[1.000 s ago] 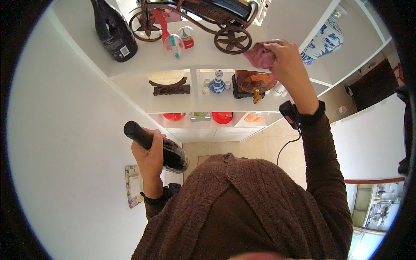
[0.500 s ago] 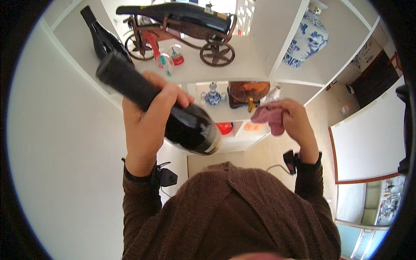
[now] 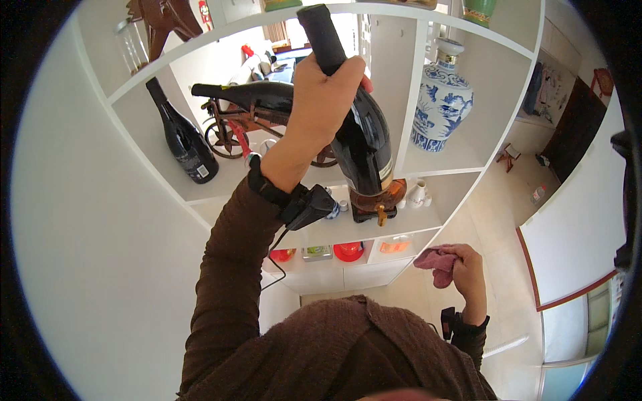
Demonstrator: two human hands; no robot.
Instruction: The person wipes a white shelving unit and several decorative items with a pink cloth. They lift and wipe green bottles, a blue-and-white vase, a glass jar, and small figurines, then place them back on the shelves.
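My left hand (image 3: 324, 100) is closed round the neck and shoulder of a dark wine bottle (image 3: 366, 137), held up in front of the shelf unit, neck uppermost and slightly tilted. Its base overlaps the view of an amber glass decanter with a gold tap (image 3: 381, 215) on the shelf below. Low on the right, my right hand (image 3: 469, 274) grips a crumpled dusty-pink cloth (image 3: 438, 264), away from the shelves. Behind my left wrist, another dark bottle (image 3: 257, 97) lies in a cart-shaped metal holder (image 3: 224, 137), partly hidden by my hand and arm.
A third dark bottle (image 3: 184, 144) stands at the left of the same white shelf (image 3: 438, 167). To the right is a blue-and-white porcelain vase (image 3: 443, 100). Small white vessels (image 3: 418, 194) stand below, and red containers (image 3: 348, 251) lower still. A brown horse figure (image 3: 164, 27) occupies the upper shelf.
My left hand has carried the bottle up and right toward the shelf, turning it more upright. My right hand with the cloth has dropped lower. The view has shifted, showing more upper shelf.
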